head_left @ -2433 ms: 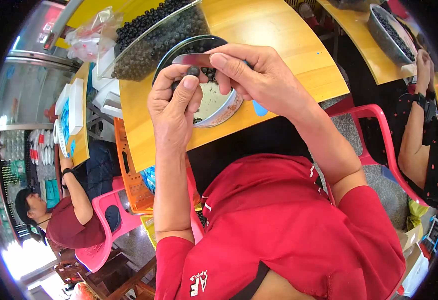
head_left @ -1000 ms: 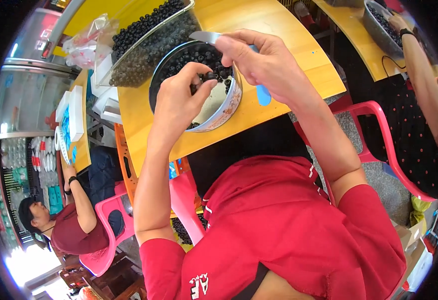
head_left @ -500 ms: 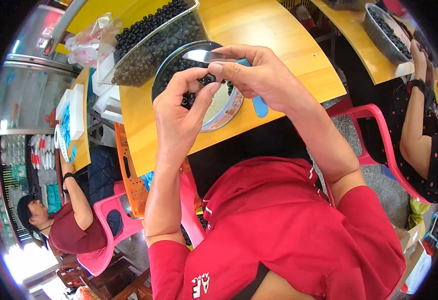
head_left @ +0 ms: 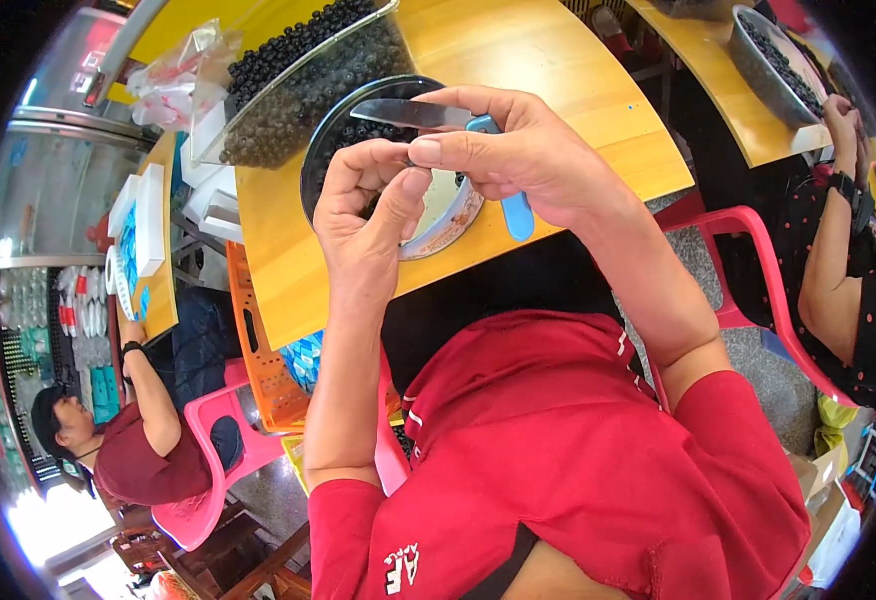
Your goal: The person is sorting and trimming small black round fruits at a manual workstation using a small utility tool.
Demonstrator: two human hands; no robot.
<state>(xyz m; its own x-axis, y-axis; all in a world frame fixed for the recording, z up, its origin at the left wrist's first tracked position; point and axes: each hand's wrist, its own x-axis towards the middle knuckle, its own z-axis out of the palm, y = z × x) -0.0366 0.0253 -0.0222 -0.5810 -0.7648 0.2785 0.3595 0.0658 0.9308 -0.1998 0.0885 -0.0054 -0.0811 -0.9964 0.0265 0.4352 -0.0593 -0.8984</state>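
Head view | right hand [head_left: 528, 160] closed around a blue-handled knife [head_left: 436, 116], blade pointing left above a round metal bowl [head_left: 448, 222] of dark berries | left hand [head_left: 366, 215] pinching something small at fingertips, hidden, touching right thumb | bowl on yellow table [head_left: 548, 60] | clear bin of berries [head_left: 298, 80] behind

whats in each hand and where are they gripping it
Right hand holds a knife by its blue handle. Left hand pinches something small at its fingertips; too hidden to identify.
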